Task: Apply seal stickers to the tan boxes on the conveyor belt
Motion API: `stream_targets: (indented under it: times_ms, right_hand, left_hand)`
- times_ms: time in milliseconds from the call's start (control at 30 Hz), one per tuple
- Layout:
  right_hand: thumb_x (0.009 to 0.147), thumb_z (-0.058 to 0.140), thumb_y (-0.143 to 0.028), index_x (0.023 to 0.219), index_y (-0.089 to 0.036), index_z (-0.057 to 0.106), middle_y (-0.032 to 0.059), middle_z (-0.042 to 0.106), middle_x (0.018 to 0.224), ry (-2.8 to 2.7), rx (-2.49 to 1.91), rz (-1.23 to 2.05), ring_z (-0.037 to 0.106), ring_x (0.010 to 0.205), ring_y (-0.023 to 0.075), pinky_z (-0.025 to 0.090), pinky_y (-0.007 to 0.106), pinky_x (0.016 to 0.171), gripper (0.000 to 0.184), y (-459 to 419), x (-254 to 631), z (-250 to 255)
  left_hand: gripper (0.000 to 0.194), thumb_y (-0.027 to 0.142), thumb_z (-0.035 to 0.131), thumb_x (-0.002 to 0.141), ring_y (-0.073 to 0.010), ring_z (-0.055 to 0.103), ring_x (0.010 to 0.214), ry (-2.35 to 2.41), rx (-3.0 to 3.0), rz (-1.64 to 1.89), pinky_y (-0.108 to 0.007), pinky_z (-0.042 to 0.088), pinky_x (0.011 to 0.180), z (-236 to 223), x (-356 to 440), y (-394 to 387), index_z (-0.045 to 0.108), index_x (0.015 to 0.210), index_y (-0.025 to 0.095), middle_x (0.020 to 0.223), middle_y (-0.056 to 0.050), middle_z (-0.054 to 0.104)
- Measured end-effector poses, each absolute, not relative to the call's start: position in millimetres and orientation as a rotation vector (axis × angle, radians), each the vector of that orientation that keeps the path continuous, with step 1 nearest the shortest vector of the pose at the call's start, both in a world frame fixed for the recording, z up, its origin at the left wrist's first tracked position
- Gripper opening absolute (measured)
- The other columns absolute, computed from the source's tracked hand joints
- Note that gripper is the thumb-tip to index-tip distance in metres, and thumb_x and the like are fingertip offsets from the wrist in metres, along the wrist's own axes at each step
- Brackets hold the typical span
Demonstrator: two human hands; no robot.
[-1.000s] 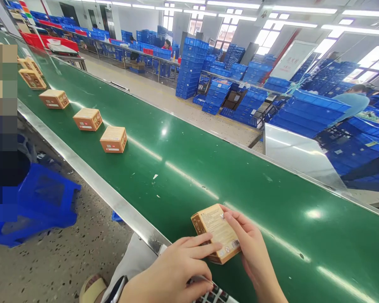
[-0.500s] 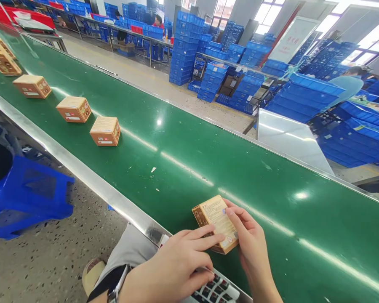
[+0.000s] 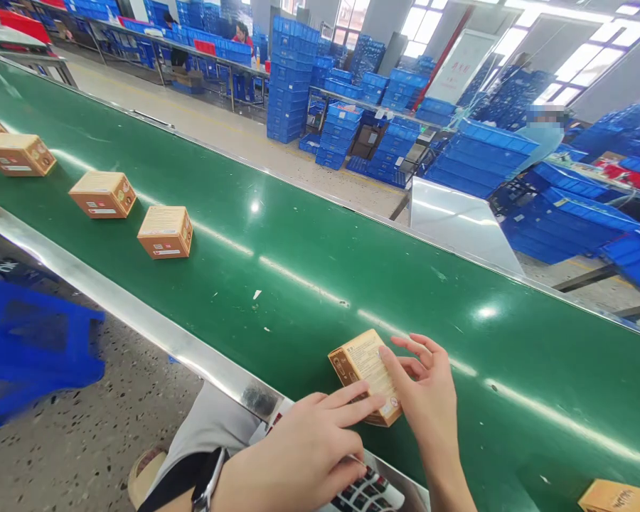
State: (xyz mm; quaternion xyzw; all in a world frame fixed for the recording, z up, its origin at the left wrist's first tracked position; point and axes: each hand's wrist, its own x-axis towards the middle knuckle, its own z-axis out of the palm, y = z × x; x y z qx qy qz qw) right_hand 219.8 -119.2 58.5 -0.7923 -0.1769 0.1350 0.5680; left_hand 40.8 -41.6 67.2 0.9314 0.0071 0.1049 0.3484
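A small tan-and-brown carton (image 3: 370, 366) with printed text on top rests tilted on the green conveyor belt (image 3: 309, 263) in front of me. Two outstretched fingers of my left hand (image 3: 312, 444) lie on its top. The thumb and forefinger of that hand are pinched together at a sheet of dark, rounded labels (image 3: 370, 494), mostly hidden beneath the hand. At the carton's right side is my right hand (image 3: 424, 391), its thumb tip touching the top's edge. The other right fingers are spread, apart from the carton.
Several similar cartons (image 3: 165, 232) sit along the belt to the left. Another carton (image 3: 621, 496) shows at the bottom right corner. A metal rail (image 3: 192, 348) borders the near side, with a blue stool (image 3: 37, 348) beyond it. Stacked blue crates (image 3: 288, 78) and a person (image 3: 541, 142) are across the aisle.
My right fingers have opened and lifted off the carton's far edge; a small bluish spot at the thumb no longer shows. A carton has appeared at bottom right. The view has shifted slightly.
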Motion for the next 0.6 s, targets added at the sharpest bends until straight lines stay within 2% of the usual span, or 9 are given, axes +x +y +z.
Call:
stream_targets:
  times_ms: [100,167,200,267,333,367,467,600]
  right_hand:
    - [0.061,0.077,-0.059,0.100,-0.020,0.057,0.0090,0.074,0.086,-0.387,-1.834,0.349,0.068,0.067,0.0241,0.053,0.032,0.054,0.059,-117,234,57]
    - [0.061,0.075,-0.059,0.096,-0.019,0.061,0.0094,0.075,0.082,-0.384,-1.841,0.345,0.070,0.071,0.0259,0.055,0.034,0.059,0.055,-122,241,59]
    - [0.063,0.074,-0.059,0.095,-0.019,0.062,0.0097,0.075,0.084,-0.381,-1.847,0.322,0.070,0.074,0.0263,0.056,0.035,0.063,0.053,-126,242,62]
    - [0.070,0.072,-0.058,0.095,-0.020,0.065,0.0096,0.076,0.091,-0.419,-1.877,0.234,0.072,0.082,0.0262,0.056,0.034,0.069,0.047,-138,239,69]
    - [0.082,0.067,-0.055,0.095,-0.021,0.067,0.0074,0.077,0.091,-0.586,-1.914,0.130,0.073,0.083,0.0243,0.057,0.031,0.069,0.036,-152,230,78]
    - [0.088,0.065,-0.050,0.095,-0.022,0.069,0.0055,0.077,0.089,-0.744,-1.924,0.111,0.074,0.081,0.0227,0.057,0.028,0.066,0.029,-157,223,83]
    - [0.097,0.063,-0.038,0.102,-0.027,0.070,0.0003,0.077,0.094,-1.360,-1.825,0.225,0.075,0.083,0.0184,0.059,0.023,0.069,0.014,-161,203,92]
    - [0.104,0.056,-0.038,0.111,-0.029,0.066,0.0001,0.074,0.108,-1.694,-1.656,0.164,0.071,0.099,0.0157,0.058,0.022,0.086,0.015,-146,185,94]
  left_hand:
    - [0.016,0.020,0.064,0.094,-0.0276,0.045,0.145,-0.053,2.410,0.325,-0.036,0.047,0.109,59,43,-43,0.074,0.081,0.017,0.155,-0.008,0.050]
    - [0.017,0.023,0.062,0.096,-0.0254,0.052,0.139,-0.064,2.384,0.359,-0.035,0.043,0.112,56,41,-44,0.073,0.083,0.018,0.152,-0.007,0.054]
    - [0.017,0.023,0.062,0.096,-0.0238,0.060,0.131,-0.040,2.366,0.357,-0.034,0.045,0.109,57,39,-43,0.072,0.084,0.019,0.144,-0.006,0.062]
    - [0.014,0.023,0.063,0.096,-0.0196,0.074,0.102,0.070,2.342,0.305,-0.030,0.051,0.093,62,32,-39,0.071,0.085,0.020,0.113,-0.003,0.078]
    - [0.013,0.022,0.064,0.095,-0.0160,0.074,0.075,0.212,2.332,0.233,-0.025,0.049,0.072,72,24,-32,0.071,0.085,0.021,0.084,0.002,0.079]
    - [0.013,0.021,0.063,0.095,-0.0148,0.072,0.068,0.276,2.330,0.206,-0.024,0.046,0.065,78,20,-27,0.071,0.085,0.021,0.077,0.003,0.078]
    - [0.014,0.020,0.063,0.095,-0.0127,0.067,0.062,0.412,2.320,0.187,-0.022,0.038,0.056,94,11,-15,0.071,0.083,0.020,0.072,0.003,0.075]
    - [0.017,0.020,0.060,0.097,-0.0111,0.061,0.059,0.465,2.327,0.207,-0.022,0.035,0.055,105,6,-8,0.069,0.083,0.019,0.071,0.004,0.071]
